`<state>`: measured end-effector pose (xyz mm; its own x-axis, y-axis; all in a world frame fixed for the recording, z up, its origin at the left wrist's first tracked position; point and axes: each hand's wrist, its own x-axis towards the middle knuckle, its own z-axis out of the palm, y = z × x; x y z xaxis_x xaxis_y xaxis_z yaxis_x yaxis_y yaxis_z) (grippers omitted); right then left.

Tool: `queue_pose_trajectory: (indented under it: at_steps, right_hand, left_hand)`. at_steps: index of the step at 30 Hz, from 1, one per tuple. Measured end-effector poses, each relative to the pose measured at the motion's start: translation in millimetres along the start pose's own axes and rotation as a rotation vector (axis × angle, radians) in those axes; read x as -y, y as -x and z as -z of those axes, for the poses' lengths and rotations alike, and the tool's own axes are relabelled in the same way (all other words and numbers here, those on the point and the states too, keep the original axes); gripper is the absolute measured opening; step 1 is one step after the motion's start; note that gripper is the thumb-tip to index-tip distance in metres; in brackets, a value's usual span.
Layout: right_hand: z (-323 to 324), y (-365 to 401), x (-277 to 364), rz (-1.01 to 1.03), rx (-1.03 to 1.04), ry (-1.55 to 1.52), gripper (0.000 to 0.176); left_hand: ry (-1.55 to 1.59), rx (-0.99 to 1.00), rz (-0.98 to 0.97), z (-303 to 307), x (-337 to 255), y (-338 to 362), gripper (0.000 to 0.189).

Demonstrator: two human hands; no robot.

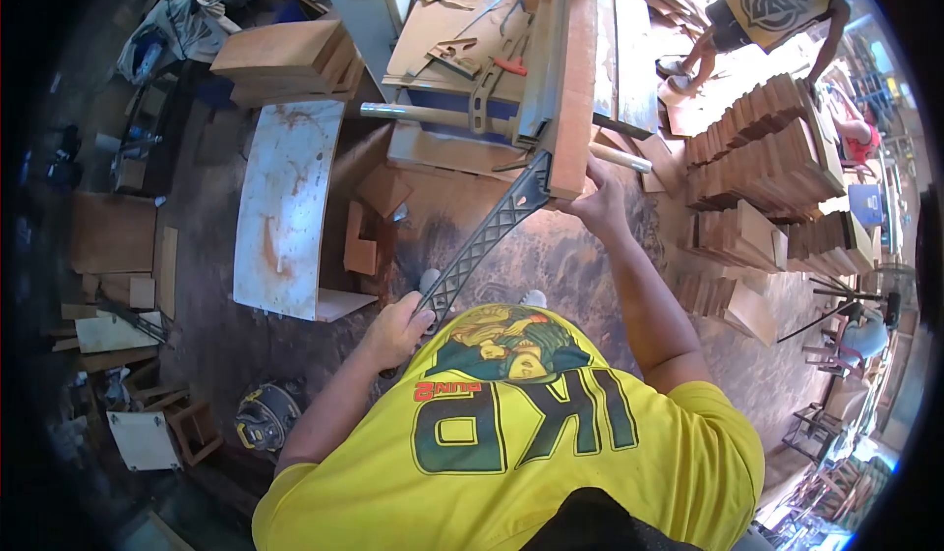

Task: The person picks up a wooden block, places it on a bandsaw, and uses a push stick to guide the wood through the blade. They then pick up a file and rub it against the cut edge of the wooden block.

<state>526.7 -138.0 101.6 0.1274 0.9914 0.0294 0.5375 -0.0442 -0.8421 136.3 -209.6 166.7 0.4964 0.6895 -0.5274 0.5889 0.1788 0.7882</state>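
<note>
My left hand (393,331) is closed around the lower end of a black lattice bar (482,241). The bar slants up to the right and meets the near end of a long wooden board (573,89). That board lies lengthwise along the machine's metal rail (541,89), its end pointing toward me. At the board's near end, my right hand (598,202) grips the right corner with thumb and fingers; some of the fingertips are hidden.
A machine table (452,35) bears loose tools, including a red-handled one (509,65). Stacked wooden pieces (752,153) stand on the right, near another person (782,10). A white panel (287,207) and a wood stack (280,55) are on the left. Sawdust covers the floor (462,207).
</note>
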Motion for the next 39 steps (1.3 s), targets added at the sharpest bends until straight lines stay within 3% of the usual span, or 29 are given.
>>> queue_pose_trajectory:
  at_steps: [12,14,27,36,38,39]
  right_hand:
    - [0,-4,11,0.003,-0.01,-0.04,0.109]
    - [-2,-5,14,0.073,-0.133,-0.01,0.087]
    - [5,-12,24,0.0,-0.094,-0.044,0.082]
    - [7,-18,25,0.008,-0.094,-0.093,0.087]
    - [9,-21,23,-0.056,0.014,-0.079,0.108]
    - [10,-23,22,-0.056,0.013,-0.08,0.108]
  left_hand:
    - [-0.056,-0.097,-0.071,-10,-2,-3,0.029]
    - [-0.063,-0.083,-0.086,-11,-5,-5,0.03]
    - [-0.015,-0.02,-0.03,2,-6,-16,0.032]
    - [0.027,-0.022,-0.001,1,-8,-21,0.031]
    - [0.041,-0.027,-0.006,1,-7,-22,0.031]
    - [0.04,-0.027,-0.006,1,-8,-23,0.031]
